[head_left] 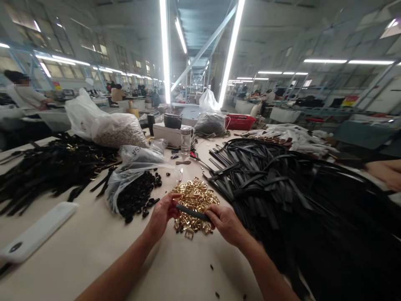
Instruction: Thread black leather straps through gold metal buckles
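A short black strap [192,212] is stretched between both hands, over a heap of gold-coloured buckles [196,193] on the table. My left hand [164,212] pinches its left end, fingers closed. On the right end, the thumb and fingers of my right hand [222,221] are closed. Left of the heap, small black loops [136,198] spill from a clear plastic bag [133,161]. Long black straps [260,175] lie in a big pile to the right.
Black straps with gold buckles [62,161] and a white device [40,232] lie left. Behind stand a filled plastic bag [108,125], a glass jar [185,142] and a red basket [239,122]. Another person's arm [387,173] shows at the right edge.
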`<control>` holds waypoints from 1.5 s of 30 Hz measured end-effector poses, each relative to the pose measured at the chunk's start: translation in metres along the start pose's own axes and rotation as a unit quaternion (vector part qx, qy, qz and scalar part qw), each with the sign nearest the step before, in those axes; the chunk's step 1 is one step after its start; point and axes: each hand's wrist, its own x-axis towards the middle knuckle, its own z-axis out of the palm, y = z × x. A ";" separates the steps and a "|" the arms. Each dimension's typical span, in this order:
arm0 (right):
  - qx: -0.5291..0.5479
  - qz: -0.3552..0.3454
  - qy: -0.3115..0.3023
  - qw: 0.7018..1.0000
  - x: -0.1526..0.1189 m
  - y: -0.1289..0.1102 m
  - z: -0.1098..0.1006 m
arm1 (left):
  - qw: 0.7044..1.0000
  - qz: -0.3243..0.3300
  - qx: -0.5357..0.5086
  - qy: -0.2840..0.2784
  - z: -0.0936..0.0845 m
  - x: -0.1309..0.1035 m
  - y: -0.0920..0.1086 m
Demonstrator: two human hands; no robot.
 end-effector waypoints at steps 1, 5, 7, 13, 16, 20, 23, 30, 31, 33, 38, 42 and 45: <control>-0.009 0.005 0.001 1.000 -0.001 0.001 0.000 | 1.000 -0.005 0.012 -0.001 0.001 0.000 0.000; -0.043 0.002 0.006 0.999 -0.004 -0.004 -0.002 | 0.996 -0.014 0.086 0.001 0.004 -0.002 -0.001; -0.048 -0.015 0.012 0.999 -0.006 -0.011 -0.001 | 0.995 -0.022 0.093 -0.002 0.005 -0.003 -0.002; -0.049 -0.050 0.055 0.996 -0.009 -0.022 0.014 | 0.997 -0.041 0.068 -0.004 0.011 -0.008 -0.006; -0.046 -0.058 0.069 0.995 -0.010 -0.022 0.021 | 0.997 -0.054 0.058 -0.017 0.013 -0.010 -0.011; -0.029 -0.093 0.078 0.992 -0.012 -0.022 0.027 | 0.996 -0.075 0.037 -0.028 0.016 -0.012 -0.014; -0.027 -0.108 0.082 0.990 -0.012 -0.021 0.031 | 0.995 -0.090 0.026 -0.026 0.019 -0.014 -0.012; -0.042 -0.113 0.083 0.989 -0.012 -0.021 0.033 | 0.992 -0.127 -0.003 -0.019 0.024 -0.018 -0.004; -0.045 -0.114 0.082 0.989 -0.012 -0.021 0.033 | 0.991 -0.131 -0.011 -0.022 0.023 -0.019 -0.004; -0.055 -0.116 0.079 0.989 -0.012 -0.020 0.032 | 0.990 -0.138 -0.025 -0.036 0.023 -0.020 -0.003; -0.093 -0.118 0.087 0.985 -0.011 -0.015 0.028 | 0.986 -0.135 -0.005 -0.094 0.020 -0.022 -0.001; -0.131 -0.125 0.095 0.979 -0.010 -0.013 0.025 | 0.984 -0.062 0.126 -0.114 0.019 -0.021 0.003; -0.159 -0.123 0.091 0.975 -0.011 -0.015 0.022 | 0.959 0.036 0.254 -0.120 0.017 -0.021 0.006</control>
